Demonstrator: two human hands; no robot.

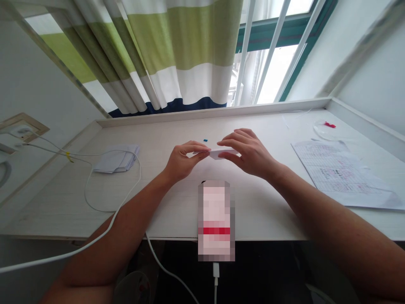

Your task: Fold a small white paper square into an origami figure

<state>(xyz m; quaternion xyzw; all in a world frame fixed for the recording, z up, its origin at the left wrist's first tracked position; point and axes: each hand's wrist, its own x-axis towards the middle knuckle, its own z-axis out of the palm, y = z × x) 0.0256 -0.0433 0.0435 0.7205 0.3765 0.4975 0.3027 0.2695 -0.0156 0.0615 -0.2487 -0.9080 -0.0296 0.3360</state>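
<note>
A small piece of white paper [217,153], seemingly folded, is held up nearly edge-on over the desk [177,211]. My left hand [186,158] pinches its left end between thumb and fingers. At the other end is my right hand [249,152], its thumb against the near side and its fingers arched above, with the paper's edge running in between them. A phone-shaped thing [216,219], blurred out by pixels, is in front of both hands with a white cable plug [216,270] at its lower end.
Stacked white paper pieces [117,159] lie on the left beside a looping white cable [139,169]. A printed sheet [338,173] lies on the right. Behind the hands is a tiny blue piece [205,140]; a red piece [330,124] sits far right. A curtain [190,42] hangs behind.
</note>
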